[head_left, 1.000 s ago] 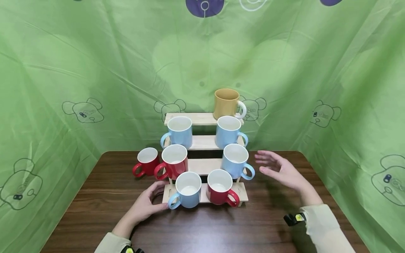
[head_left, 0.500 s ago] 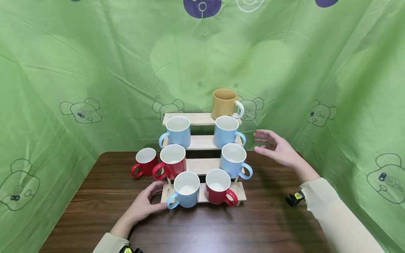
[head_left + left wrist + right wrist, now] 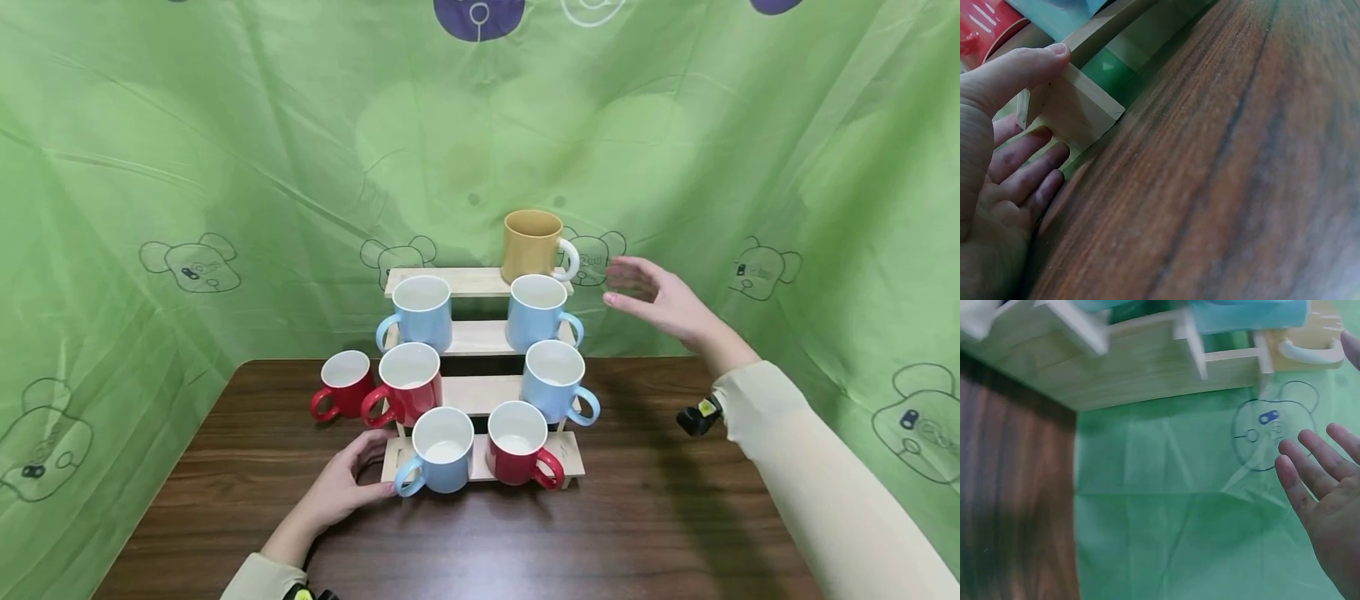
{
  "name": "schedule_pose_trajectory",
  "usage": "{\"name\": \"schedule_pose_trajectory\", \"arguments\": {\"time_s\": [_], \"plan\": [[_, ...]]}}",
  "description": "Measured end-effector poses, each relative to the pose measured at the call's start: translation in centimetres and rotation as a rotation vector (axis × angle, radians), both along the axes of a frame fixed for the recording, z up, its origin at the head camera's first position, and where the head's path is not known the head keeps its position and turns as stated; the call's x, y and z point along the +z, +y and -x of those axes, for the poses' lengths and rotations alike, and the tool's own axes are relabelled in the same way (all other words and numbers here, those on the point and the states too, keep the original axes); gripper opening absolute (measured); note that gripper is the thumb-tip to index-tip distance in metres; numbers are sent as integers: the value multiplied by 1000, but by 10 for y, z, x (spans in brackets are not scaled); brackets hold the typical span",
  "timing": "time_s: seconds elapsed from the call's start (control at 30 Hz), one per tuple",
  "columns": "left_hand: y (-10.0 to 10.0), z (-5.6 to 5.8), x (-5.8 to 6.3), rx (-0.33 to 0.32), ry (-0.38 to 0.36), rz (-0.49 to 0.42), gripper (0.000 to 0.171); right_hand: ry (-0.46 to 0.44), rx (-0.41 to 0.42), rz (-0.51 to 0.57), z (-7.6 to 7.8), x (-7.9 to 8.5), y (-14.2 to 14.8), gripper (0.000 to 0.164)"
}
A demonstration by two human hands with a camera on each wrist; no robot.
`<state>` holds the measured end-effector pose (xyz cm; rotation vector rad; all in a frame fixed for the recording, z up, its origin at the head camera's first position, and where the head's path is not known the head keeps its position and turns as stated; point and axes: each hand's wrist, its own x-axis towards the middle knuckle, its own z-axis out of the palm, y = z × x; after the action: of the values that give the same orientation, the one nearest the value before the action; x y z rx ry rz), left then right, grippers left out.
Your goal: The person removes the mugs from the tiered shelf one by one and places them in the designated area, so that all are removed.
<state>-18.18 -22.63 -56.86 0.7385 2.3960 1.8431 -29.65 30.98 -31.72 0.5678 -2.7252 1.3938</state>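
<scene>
My left hand [image 3: 341,483] holds the lower left end of a stepped wooden rack [image 3: 480,396]; the left wrist view shows its thumb [image 3: 1035,65] on the shelf edge and its fingers by the side panel [image 3: 1072,112]. To the right of the top shelf, my right hand [image 3: 663,304] hovers with fingers spread and nothing in them. Nearest to it is the yellow-brown mug [image 3: 525,250] with a white handle. Two light-blue mugs [image 3: 426,321] stand one shelf down. Below are a red mug [image 3: 418,396] and a blue mug [image 3: 549,393]; the bottom shelf bears a blue mug [image 3: 450,467] and a red mug [image 3: 510,460].
Another red mug [image 3: 351,396] stands on the dark wooden table [image 3: 480,542], left of the rack. Green cloth [image 3: 300,167] with bear drawings hangs behind and along both sides. The mug handles jut outward past the rack's ends.
My right hand has risen from beside the lower blue mug to the height of the top shelf. The left hand keeps its place at the rack, and the mugs stay put.
</scene>
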Motion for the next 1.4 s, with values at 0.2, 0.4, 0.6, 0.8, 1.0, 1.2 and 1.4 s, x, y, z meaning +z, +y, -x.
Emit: {"name": "schedule_pose_trajectory", "arguments": {"time_s": [0.2, 0.4, 0.6, 0.8, 1.0, 1.2, 1.4], "plan": [[-1, -2, 1, -6, -8, -2, 68, 5, -25, 9, 15, 18, -17, 84], [0, -1, 3, 2, -9, 5, 69, 22, -4, 33, 29, 31, -38, 86], [6, 0, 4, -7, -7, 5, 70, 47, -5, 45, 39, 41, -54, 87], [12, -2, 5, -4, -14, 4, 70, 73, -16, 10, 43, 45, -64, 93], [16, -4, 8, -8, -17, 11, 70, 86, -48, -53, 46, 48, -71, 101], [16, -5, 11, -7, -10, 10, 70, 63, -64, -41, 49, 49, -79, 106], [14, -7, 8, -13, -1, 5, 69, 32, -49, 23, 51, 48, -84, 106]]}}
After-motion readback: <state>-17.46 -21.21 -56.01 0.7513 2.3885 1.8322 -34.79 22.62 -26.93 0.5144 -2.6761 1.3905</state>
